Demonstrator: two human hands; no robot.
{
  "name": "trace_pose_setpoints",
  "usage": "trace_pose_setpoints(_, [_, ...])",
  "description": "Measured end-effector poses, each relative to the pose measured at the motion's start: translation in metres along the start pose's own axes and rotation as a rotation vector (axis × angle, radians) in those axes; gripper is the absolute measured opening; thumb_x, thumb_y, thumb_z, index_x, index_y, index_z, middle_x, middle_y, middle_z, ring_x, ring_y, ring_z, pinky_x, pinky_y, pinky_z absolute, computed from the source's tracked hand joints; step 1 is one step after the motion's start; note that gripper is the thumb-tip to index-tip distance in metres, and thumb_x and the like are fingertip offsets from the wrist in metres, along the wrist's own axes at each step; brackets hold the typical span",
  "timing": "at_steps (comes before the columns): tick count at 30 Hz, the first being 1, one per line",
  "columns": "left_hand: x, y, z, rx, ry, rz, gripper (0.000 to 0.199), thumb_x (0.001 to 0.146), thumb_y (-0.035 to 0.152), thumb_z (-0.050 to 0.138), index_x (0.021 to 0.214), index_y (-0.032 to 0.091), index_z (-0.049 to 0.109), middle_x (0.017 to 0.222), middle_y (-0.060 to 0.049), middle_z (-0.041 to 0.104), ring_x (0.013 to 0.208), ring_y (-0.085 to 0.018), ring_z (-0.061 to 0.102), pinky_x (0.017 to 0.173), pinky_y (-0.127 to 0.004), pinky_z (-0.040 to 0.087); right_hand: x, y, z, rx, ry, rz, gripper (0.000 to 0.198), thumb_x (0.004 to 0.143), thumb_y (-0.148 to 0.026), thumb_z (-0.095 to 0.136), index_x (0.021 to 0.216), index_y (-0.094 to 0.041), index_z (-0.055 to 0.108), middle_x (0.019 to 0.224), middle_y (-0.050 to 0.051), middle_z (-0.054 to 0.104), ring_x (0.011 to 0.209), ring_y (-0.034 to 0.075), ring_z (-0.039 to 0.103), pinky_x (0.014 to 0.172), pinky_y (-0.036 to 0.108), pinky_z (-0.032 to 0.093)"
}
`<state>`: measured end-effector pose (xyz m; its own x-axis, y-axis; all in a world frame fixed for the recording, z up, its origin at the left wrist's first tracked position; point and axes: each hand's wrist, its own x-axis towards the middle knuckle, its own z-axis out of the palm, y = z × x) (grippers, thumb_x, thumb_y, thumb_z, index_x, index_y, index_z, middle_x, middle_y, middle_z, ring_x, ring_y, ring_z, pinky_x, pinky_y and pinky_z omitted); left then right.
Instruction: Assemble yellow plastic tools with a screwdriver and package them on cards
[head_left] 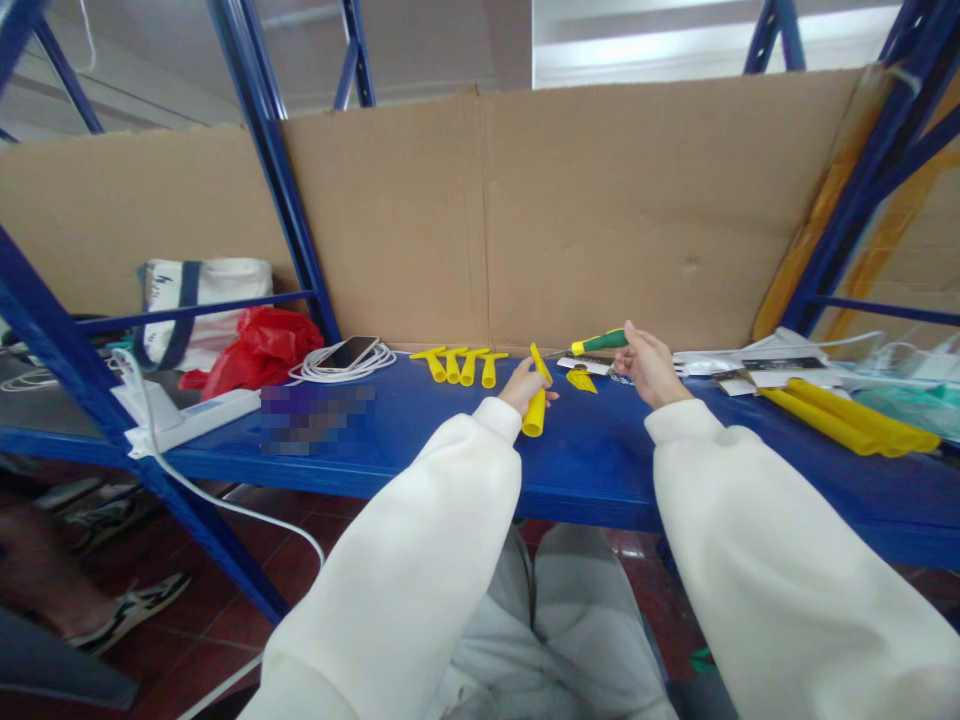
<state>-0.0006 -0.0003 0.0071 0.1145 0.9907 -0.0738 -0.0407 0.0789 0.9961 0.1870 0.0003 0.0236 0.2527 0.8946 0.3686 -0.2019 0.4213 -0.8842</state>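
My left hand [517, 388] is closed around a yellow T-shaped tube piece [534, 415], its round open end pointing toward me. In my right hand [649, 368] is a screwdriver [602, 341] with a green and yellow handle, gripped near the handle's end. The shaft points left at the crosspiece of the tube; whether the tip touches a screw is too small to tell. Several similar yellow T-shaped pieces [466, 368] lie in a row left of my left hand. Between my hands, small yellow parts [580, 380] lie on the blue table [600, 440], beside small metal bits [621, 378].
Yellow tubes [847, 420] lie at the right near white packets. At the left are a phone [354, 352] on a coiled white cable, a red plastic bag [262, 345] and a power strip [199, 420]. A cardboard panel [600, 210] and blue posts enclose the back. Another person's foot shows lower left.
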Motion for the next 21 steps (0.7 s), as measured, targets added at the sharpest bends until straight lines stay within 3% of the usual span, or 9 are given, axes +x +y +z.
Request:
trace_pose_setpoints(4, [-0.0021, 0.0017, 0.0, 0.01, 0.015, -0.002, 0.079, 0.079, -0.003, 0.05, 0.152, 0.025, 0.033, 0.121, -0.012, 0.064, 0.049, -0.006, 0.06, 0.039, -0.016, 0.043, -0.0009, -0.0005, 0.0009, 0.047, -0.092, 0.004, 0.038, 0.073, -0.045, 0.081, 0.077, -0.022, 0.052, 0.054, -0.006, 0.057, 0.044, 0.006, 0.051, 0.043, 0.015, 0.042])
trace_pose_setpoints(8, [-0.0035, 0.0025, 0.0001, 0.013, 0.004, 0.003, 0.079, 0.08, -0.004, 0.049, 0.152, 0.024, 0.032, 0.121, -0.012, 0.064, 0.049, -0.005, 0.059, 0.039, -0.015, 0.043, 0.0014, 0.0029, 0.0009, 0.054, -0.013, -0.042, 0.04, 0.071, -0.043, 0.083, 0.071, -0.022, 0.049, 0.046, -0.01, 0.047, 0.038, 0.006, 0.044, 0.037, 0.016, 0.037])
trace_pose_setpoints(12, [-0.003, 0.0025, 0.0007, 0.023, -0.019, 0.013, 0.079, 0.078, -0.004, 0.051, 0.151, 0.024, 0.034, 0.115, -0.01, 0.065, 0.049, -0.006, 0.06, 0.04, -0.016, 0.042, 0.0023, 0.003, 0.002, 0.064, 0.077, -0.045, 0.042, 0.072, -0.043, 0.082, 0.068, -0.021, 0.045, 0.048, -0.008, 0.051, 0.037, 0.006, 0.044, 0.036, 0.016, 0.038])
trace_pose_setpoints(18, [-0.0013, 0.0009, 0.0005, 0.033, -0.024, 0.019, 0.077, 0.079, -0.001, 0.052, 0.15, 0.025, 0.035, 0.109, -0.008, 0.067, 0.053, -0.008, 0.063, 0.04, -0.015, 0.042, 0.0001, 0.0024, 0.0006, 0.016, 0.076, -0.015, 0.042, 0.074, -0.048, 0.08, 0.072, -0.021, 0.047, 0.044, -0.009, 0.044, 0.032, 0.004, 0.035, 0.032, 0.014, 0.029])
trace_pose_setpoints(21, [-0.0011, 0.0007, 0.0003, 0.035, -0.019, 0.017, 0.077, 0.079, 0.002, 0.055, 0.15, 0.026, 0.035, 0.108, -0.009, 0.067, 0.055, -0.009, 0.064, 0.041, -0.015, 0.042, 0.0, 0.0023, -0.0006, 0.025, 0.064, -0.013, 0.043, 0.074, -0.051, 0.079, 0.072, -0.021, 0.049, 0.045, -0.008, 0.046, 0.034, 0.005, 0.038, 0.032, 0.014, 0.029])
